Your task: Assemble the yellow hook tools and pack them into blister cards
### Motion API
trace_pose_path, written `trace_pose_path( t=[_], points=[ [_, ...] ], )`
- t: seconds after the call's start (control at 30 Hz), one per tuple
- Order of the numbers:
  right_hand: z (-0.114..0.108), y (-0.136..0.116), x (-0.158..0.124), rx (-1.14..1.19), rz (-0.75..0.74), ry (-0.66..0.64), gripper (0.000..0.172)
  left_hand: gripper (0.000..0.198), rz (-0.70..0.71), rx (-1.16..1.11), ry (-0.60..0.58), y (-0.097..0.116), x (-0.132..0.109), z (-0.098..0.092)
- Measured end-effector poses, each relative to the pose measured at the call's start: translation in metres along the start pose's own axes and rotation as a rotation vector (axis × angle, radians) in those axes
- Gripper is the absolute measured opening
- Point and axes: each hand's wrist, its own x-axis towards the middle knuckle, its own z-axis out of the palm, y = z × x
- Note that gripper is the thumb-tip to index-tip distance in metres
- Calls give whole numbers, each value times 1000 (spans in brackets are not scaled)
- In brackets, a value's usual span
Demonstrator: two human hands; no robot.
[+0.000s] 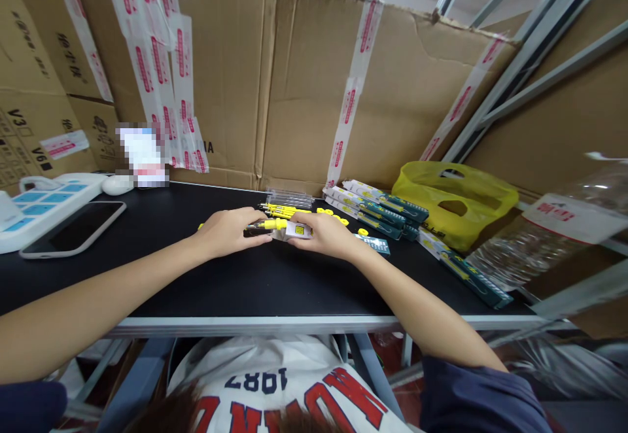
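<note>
My left hand is closed around a yellow and black pen-like tool; one yellow end sticks out behind the palm. My right hand pinches a small white carton with a yellow mark. The tool's yellow end lies right by the carton; whether it is inside, I cannot tell. Just beyond my hands rest several thin yellow pen-like rods and a row of clear tubes. Small yellow caps are scattered near my right hand, beside a printed teal-and-white piece.
Several long teal-and-white cartons lie at the back right, another carton nearer the edge. A yellow bag and large clear bottle stand right. Left are a phone and power strip. Cardboard walls the back.
</note>
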Motion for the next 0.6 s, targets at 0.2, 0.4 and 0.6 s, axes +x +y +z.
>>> trace_pose_path(
  t=[0.2,0.4,0.6],
  points=[
    [1,0,0,26,-11,-42,28,41,160,-92,5,6,-1,-5],
    [-3,-4,0,172,-60,-82,26,33,341,-213,-93,4,-1,3],
    [-10,-2,0,189,-45,-101,24,35,216,-169,-92,1,1,4]
  ],
)
